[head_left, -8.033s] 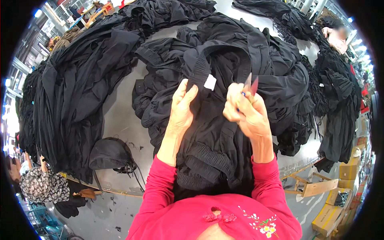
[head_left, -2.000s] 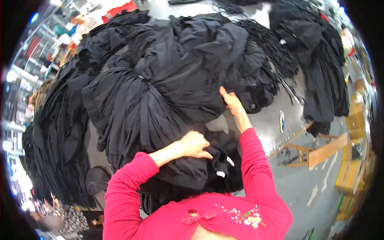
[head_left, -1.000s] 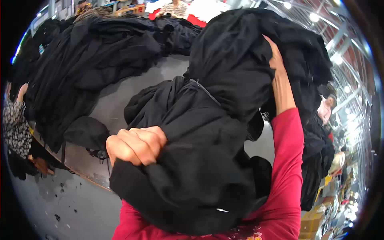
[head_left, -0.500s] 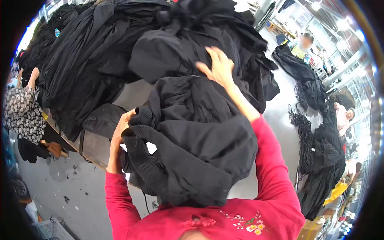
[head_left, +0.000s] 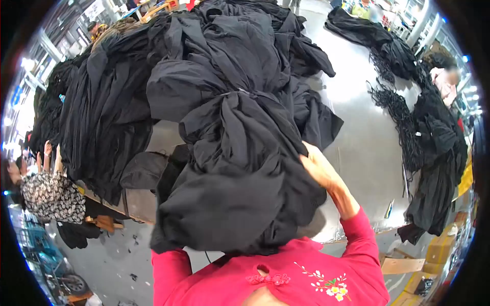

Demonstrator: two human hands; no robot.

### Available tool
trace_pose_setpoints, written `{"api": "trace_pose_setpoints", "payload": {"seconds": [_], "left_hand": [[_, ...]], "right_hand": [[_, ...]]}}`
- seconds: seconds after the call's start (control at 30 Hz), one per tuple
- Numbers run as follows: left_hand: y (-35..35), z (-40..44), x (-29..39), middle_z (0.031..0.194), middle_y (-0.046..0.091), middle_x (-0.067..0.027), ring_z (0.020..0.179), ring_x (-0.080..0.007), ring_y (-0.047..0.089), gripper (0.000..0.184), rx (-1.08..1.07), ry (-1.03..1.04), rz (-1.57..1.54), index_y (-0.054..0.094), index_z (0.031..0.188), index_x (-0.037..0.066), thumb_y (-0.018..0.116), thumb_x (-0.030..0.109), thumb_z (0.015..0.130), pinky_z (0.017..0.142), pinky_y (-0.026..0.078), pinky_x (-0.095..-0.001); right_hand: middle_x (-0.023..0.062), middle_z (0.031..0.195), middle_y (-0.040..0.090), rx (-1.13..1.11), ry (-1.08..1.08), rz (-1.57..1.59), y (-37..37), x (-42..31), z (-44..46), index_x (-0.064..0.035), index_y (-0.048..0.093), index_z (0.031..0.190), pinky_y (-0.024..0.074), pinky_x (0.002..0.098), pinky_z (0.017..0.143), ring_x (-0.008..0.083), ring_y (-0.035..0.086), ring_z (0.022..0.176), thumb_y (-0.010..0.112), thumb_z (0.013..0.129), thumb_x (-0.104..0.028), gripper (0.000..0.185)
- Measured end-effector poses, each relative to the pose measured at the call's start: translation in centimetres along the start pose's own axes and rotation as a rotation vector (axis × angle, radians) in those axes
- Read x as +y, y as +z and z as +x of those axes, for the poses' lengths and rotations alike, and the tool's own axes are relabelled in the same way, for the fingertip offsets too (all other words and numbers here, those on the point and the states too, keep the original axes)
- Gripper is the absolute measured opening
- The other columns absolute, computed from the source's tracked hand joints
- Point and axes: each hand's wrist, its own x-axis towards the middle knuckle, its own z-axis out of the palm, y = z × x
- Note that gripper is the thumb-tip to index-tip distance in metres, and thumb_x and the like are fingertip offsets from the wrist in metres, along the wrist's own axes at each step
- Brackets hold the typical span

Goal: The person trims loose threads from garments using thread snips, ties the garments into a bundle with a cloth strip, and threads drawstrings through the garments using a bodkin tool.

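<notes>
A black garment (head_left: 224,209) lies bunched in front of my chest, its near part blurred by motion. At its right side, my right hand (head_left: 319,166) has its fingers closed on the cloth edge. My left hand is covered by the garment. Only the red left sleeve (head_left: 171,268) shows below it, so the fingers are hidden. Just beyond, the garment meets a large heap of black clothes (head_left: 224,51) on the metal table (head_left: 352,163). A dark flap of cloth (head_left: 145,171) lies to the left of the garment.
More black clothes (head_left: 102,112) hang over the table's left side, near a person in a patterned top (head_left: 53,196). Along the right edge lie black garments (head_left: 434,163) and tangled cords (head_left: 395,109). Other people are farther off. Cardboard boxes (head_left: 439,247) stand at lower right.
My right hand has come back from the heap to the garment's right side and closed on it. The garment's near part has flopped over to the left, covering my left hand and the ribbed bands.
</notes>
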Motion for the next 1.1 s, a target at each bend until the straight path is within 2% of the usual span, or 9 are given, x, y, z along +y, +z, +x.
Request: {"api": "trace_pose_setpoints", "payload": {"seconds": [0.1, 0.37, 0.5, 0.53, 0.63, 0.73, 0.9, 1.0, 1.1], "left_hand": [[3.8, 2.8, 1.7, 0.106, 0.054, -0.0107, 0.094, -0.0201, 0.054, 0.040, -0.058, 0.067, 0.174, 0.045, 0.111, 0.000, 0.050, 0.029, 0.084, 0.083, 0.041, -0.0304], [-7.0, 4.6, 3.1, 0.095, 0.059, -0.0131, 0.086, -0.0238, 0.058, 0.030, -0.263, 0.353, 0.597, 0.053, 0.095, 0.002, 0.051, 0.028, 0.081, 0.076, 0.045, -0.0329], [-3.9, 6.9, 6.6, 0.089, 0.062, -0.0143, 0.082, -0.0256, 0.060, 0.027, -0.308, 0.539, 0.810, 0.058, 0.087, 0.003, 0.051, 0.028, 0.080, 0.073, 0.047, -0.0342], [-7.1, 14.5, 4.2, 0.067, 0.061, -0.0134, 0.063, -0.0253, 0.061, 0.021, -0.429, 0.100, 1.400, 0.057, 0.077, 0.002, 0.052, 0.022, 0.077, 0.058, 0.047, -0.0342], [-0.8, 13.4, 17.1, 0.066, 0.058, -0.0032, 0.057, -0.0061, 0.052, 0.015, -0.347, 0.191, 0.861, 0.057, 0.080, 0.001, 0.051, 0.015, 0.083, 0.050, 0.040, -0.0210], [9.0, 10.5, 23.1, 0.077, 0.061, -0.0049, 0.075, -0.0131, 0.057, 0.020, -0.871, 0.280, 0.758, 0.059, 0.095, 0.000, 0.056, 0.013, 0.080, 0.071, 0.045, -0.0252], [19.8, 10.3, 18.3, 0.088, 0.060, -0.0159, 0.086, -0.0336, 0.056, 0.036, -0.925, 0.939, 0.708, 0.058, 0.095, 0.002, 0.062, 0.031, 0.074, 0.077, 0.045, -0.0391], [22.7, 6.8, 14.0, 0.071, 0.059, -0.0174, 0.076, -0.0349, 0.057, 0.047, -1.131, 0.693, 0.883, 0.059, 0.080, 0.003, 0.059, 0.049, 0.071, 0.066, 0.045, -0.0420], [20.3, 3.5, 9.7, 0.056, 0.049, -0.0105, 0.060, -0.0297, 0.050, 0.049, -0.982, 0.731, 0.564, 0.050, 0.053, 0.005, 0.066, 0.051, 0.063, 0.054, 0.040, -0.0382]], "right_hand": [[0.0323, 0.085, 0.055, 0.012, 0.208, -0.450, 1.5, -4.1, -1.7, 0.0126, 0.037, 0.114, 0.0450, 0.0426, 0.074, 0.0437, 0.055, 0.084, 0.048, 0.068, -0.002, 0.049], [0.0291, 0.091, 0.054, 0.577, -0.443, -0.693, 1.9, 0.1, -0.3, 0.0115, 0.036, 0.116, 0.0463, 0.0381, 0.075, 0.0386, 0.056, 0.089, 0.061, 0.067, -0.003, 0.057], [0.0241, 0.108, 0.052, 0.265, 0.142, -0.416, -4.2, -3.1, -3.4, 0.0044, 0.041, 0.118, 0.0420, 0.0365, 0.086, 0.0365, 0.052, 0.100, 0.062, 0.076, -0.025, 0.056], [0.0196, 0.107, 0.055, 0.191, 0.102, -0.370, -7.2, -2.7, -4.0, 0.0037, 0.041, 0.119, 0.0418, 0.0322, 0.085, 0.0269, 0.055, 0.099, 0.064, 0.074, -0.029, 0.060], [0.0032, 0.097, 0.059, -0.157, 0.369, -0.052, -15.2, -2.2, -5.2, 0.0029, 0.052, 0.110, 0.0428, 0.0255, 0.079, 0.0116, 0.052, 0.085, 0.065, 0.070, -0.018, 0.047], [0.0158, 0.080, 0.063, -0.307, 0.510, -1.045, -20.7, -1.2, -4.2, -0.0005, 0.065, 0.081, 0.0478, 0.0321, 0.069, 0.0264, 0.060, 0.077, 0.064, 0.065, -0.020, 0.025], [0.0083, 0.070, 0.059, 0.773, -0.431, -2.027, -32.1, -2.9, 6.6, -0.0092, 0.061, 0.072, 0.0455, 0.0423, 0.059, 0.0238, 0.060, 0.070, 0.056, 0.070, -0.016, 0.008], [0.0132, 0.085, 0.059, 0.643, -0.553, -1.268, -29.4, -12.0, 13.7, -0.0083, 0.058, 0.083, 0.0469, 0.0367, 0.063, 0.0272, 0.059, 0.081, 0.052, 0.074, -0.008, 0.011], [0.0201, 0.094, 0.055, 0.899, -0.240, -1.652, -27.5, -9.1, 26.7, -0.0018, 0.056, 0.090, 0.0467, 0.0434, 0.067, 0.0322, 0.056, 0.088, 0.052, 0.071, -0.005, 0.020]]}}
